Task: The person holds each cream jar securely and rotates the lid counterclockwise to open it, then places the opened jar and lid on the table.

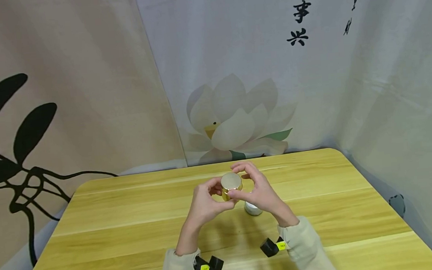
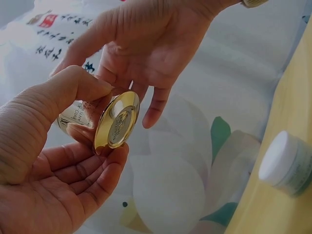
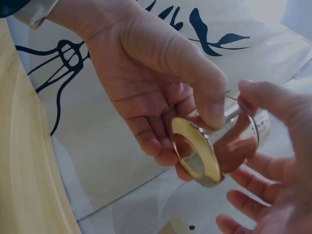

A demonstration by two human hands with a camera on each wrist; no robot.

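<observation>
My left hand [image 1: 206, 202] grips a shiny gold cream jar [image 1: 226, 193] above the table, with its thumb and fingers on the base end. Its pale lid [image 1: 230, 181] faces up in the head view. In the left wrist view the jar's gold base [image 2: 117, 122] and some print on its side show. My right hand [image 1: 257, 191] is on the other side of the jar, its thumb at the jar's front. The right fingers [image 3: 248, 195] are spread and appear apart from the jar. Below the right hand stands a small white-lidded jar [image 1: 252, 209], partly hidden.
Both hands are over a light wooden table [image 1: 131, 228]. Behind it hangs a printed cloth [image 1: 240, 64] with a lotus, dark leaves and black characters. Black wrist devices [image 1: 208, 265] are strapped at the sleeves.
</observation>
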